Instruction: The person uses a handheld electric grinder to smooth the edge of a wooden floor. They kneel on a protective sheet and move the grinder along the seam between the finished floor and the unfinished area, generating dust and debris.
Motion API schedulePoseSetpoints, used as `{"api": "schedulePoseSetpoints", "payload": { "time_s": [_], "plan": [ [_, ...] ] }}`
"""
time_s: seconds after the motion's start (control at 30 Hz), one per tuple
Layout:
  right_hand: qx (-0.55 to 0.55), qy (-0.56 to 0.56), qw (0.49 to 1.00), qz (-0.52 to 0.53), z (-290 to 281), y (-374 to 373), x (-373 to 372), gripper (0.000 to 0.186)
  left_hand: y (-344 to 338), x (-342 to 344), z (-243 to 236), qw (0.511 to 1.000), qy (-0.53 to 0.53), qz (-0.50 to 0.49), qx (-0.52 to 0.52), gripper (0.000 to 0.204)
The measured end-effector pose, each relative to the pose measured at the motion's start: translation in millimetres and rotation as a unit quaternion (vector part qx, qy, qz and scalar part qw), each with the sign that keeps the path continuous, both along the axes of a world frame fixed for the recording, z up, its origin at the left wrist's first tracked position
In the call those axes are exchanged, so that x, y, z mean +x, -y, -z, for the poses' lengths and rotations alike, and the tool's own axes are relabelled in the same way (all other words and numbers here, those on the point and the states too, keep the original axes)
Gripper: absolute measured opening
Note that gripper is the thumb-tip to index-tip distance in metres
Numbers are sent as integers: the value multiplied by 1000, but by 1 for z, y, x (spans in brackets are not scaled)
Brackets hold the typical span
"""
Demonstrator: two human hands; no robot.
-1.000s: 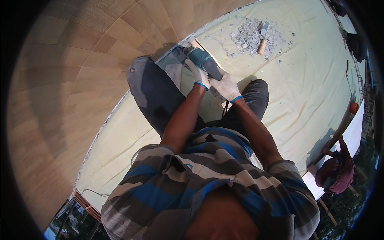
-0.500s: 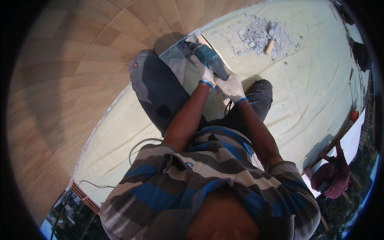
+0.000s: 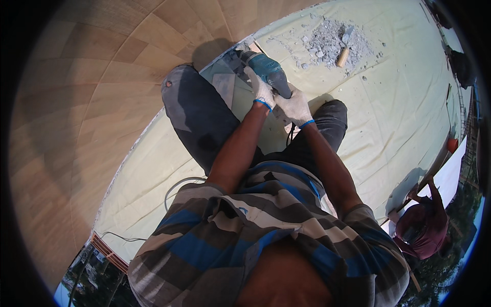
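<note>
Both my hands wear whitish knit gloves with blue cuffs and grip a teal power tool (image 3: 266,69) with a dark grey rear handle. My left hand (image 3: 261,92) is closed along the side of its body. Around the rear handle, my right hand (image 3: 294,106) is closed. The tool points away and to the left, its dark front end down at the corner beside the wood-toned wall (image 3: 117,82). Where the tip meets the surface is hard to make out in the shadow. A flat greyish board (image 3: 223,87) lies between my knees, left of the tool.
Pale yellowish sheeting (image 3: 394,107) covers the floor. Grey rubble (image 3: 330,41) is heaped at the far right, with a wooden-handled tool (image 3: 342,57) on it. A cable (image 3: 179,184) curves by my left side. Another person (image 3: 422,227) bends over a white panel (image 3: 445,181) at right.
The power tool and both hands have barely shifted, the tool tilting slightly. At the right, the other person and the white panel have moved a little.
</note>
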State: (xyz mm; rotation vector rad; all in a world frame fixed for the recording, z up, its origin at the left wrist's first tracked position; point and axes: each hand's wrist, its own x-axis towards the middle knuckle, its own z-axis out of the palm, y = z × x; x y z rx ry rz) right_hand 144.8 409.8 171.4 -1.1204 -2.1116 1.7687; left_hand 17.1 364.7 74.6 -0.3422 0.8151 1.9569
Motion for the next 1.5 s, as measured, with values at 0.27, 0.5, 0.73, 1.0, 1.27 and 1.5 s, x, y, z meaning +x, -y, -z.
{"api": "schedulePoseSetpoints", "payload": {
  "time_s": [0.27, 0.5, 0.73, 1.0, 1.27, 1.5],
  "plan": [
    [51, 2, 998, -31, -7, -27, -13, 48, -17, -5, -31, 998, 52, -42, -11, 92],
    [45, 57, 996, -56, -19, -17, -52, 55, -8, -36, -2, 996, 14, -81, 45, 86],
    [75, 37, 995, -46, -28, 13, -26, 57, 2, -44, 42, 981, 80, -118, 129, 80],
    [33, 44, 997, -56, -48, 22, -2, 54, 7, -24, 59, 960, -24, -182, 209, 79],
    [91, 1, 992, -91, -58, 22, -2, 58, 21, -18, 66, 899, 31, -123, 420, 51],
    [221, -25, 957, -186, -51, 40, -32, 60, 78, -54, 173, 888, 196, -161, 384, 59]
  ]
}}
